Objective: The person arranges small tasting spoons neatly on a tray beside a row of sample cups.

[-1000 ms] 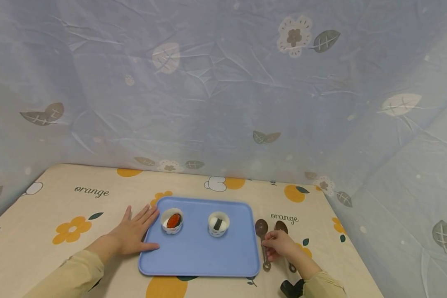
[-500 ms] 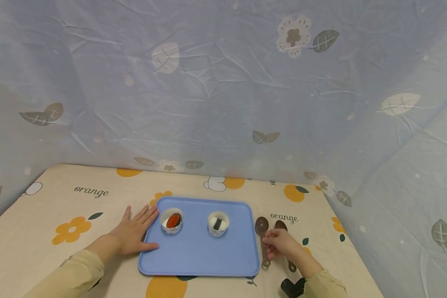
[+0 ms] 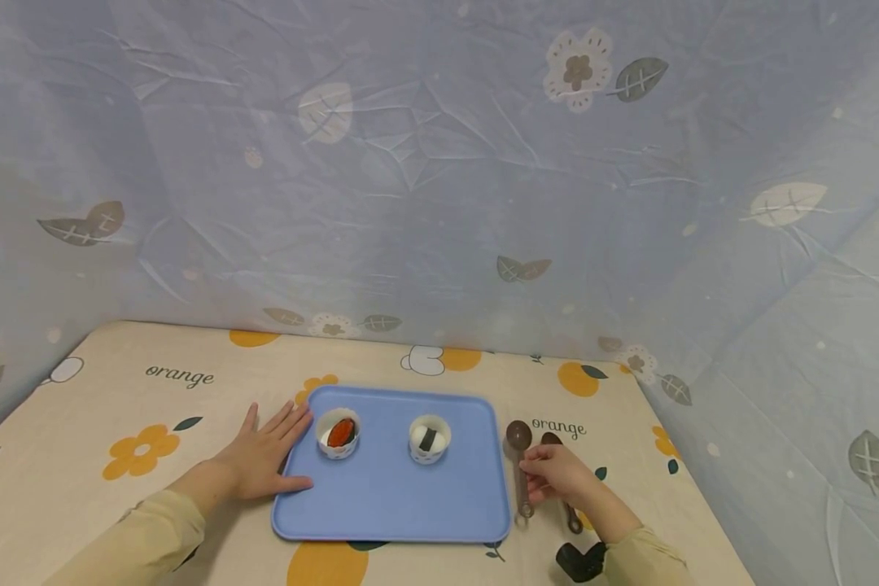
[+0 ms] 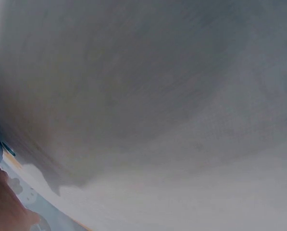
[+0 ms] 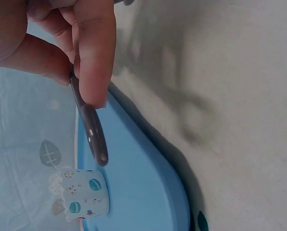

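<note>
My right hand (image 3: 553, 474) pinches a brown spoon (image 3: 518, 435) by its handle, to the right of a blue tray (image 3: 395, 513). In the right wrist view, thumb and fingers grip the spoon (image 5: 91, 127) above the cloth, with a shadow below. A second brown spoon (image 3: 574, 521) lies under that hand, partly hidden by it. My left hand (image 3: 260, 460) rests with spread, straight fingers on the tray's left edge. On the tray stand two small white patterned cups: the left cup (image 3: 325, 425) holds an orange-red piece, the right cup (image 3: 426, 459) a white piece with a dark band.
A cream tablecloth (image 3: 249, 374) with oranges and flowers covers the table. Pale blue leaf-print fabric (image 3: 410, 203) hangs behind it and at the sides. A black object (image 3: 580, 561) sits beside the right sleeve. The left wrist view is mostly blurred pale cloth.
The right hand has lifted the nearer spoon from the cloth and shifted slightly right and away. The left hand, tray and cups have stayed put.
</note>
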The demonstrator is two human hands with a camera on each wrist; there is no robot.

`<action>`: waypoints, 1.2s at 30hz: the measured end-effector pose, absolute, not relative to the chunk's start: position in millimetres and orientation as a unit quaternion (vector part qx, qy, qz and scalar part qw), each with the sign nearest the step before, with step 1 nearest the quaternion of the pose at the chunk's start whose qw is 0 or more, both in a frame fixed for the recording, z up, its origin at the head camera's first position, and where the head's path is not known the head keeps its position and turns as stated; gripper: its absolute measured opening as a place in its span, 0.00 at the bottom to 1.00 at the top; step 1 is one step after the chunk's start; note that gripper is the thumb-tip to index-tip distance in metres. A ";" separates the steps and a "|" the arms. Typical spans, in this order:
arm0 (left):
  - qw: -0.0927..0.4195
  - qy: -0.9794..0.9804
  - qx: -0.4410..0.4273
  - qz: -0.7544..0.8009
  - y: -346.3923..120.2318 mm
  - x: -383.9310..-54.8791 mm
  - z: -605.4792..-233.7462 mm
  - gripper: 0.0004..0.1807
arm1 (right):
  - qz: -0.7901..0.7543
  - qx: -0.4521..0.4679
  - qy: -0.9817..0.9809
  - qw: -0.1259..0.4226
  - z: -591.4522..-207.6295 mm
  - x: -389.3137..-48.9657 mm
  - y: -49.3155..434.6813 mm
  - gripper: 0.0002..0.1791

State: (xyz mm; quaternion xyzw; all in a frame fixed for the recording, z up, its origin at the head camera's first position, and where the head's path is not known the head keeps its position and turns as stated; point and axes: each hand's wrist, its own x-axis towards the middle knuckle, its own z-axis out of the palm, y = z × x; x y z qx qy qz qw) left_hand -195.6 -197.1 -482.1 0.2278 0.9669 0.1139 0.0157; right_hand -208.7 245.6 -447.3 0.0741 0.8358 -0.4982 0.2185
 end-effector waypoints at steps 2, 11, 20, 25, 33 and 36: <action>0.017 0.968 0.226 0.111 -197.5 -195.8 -483.5 0.55 | -0.500 0.074 0.835 0.217 -445.6 -208.5 245.3 0.11; 0.004 0.964 0.237 0.117 -199.7 -197.7 -489.4 0.56 | -0.505 0.062 0.833 0.218 -442.5 -207.9 245.2 0.13; 0.022 0.965 0.234 0.114 -197.1 -195.6 -481.4 0.56 | -0.510 0.051 0.830 0.221 -439.2 -207.0 242.3 0.14; 0.029 0.967 0.232 0.103 -197.1 -196.4 -482.1 0.55 | -0.516 0.041 0.825 0.226 -435.2 -207.5 239.6 0.14; 0.027 0.967 0.234 0.103 -197.7 -197.6 -484.5 0.55 | -0.514 0.040 0.827 0.224 -432.2 -210.2 234.8 0.13; 0.023 0.966 0.236 0.103 -198.1 -197.7 -485.6 0.55 | -0.513 0.035 0.828 0.225 -428.7 -210.0 231.6 0.14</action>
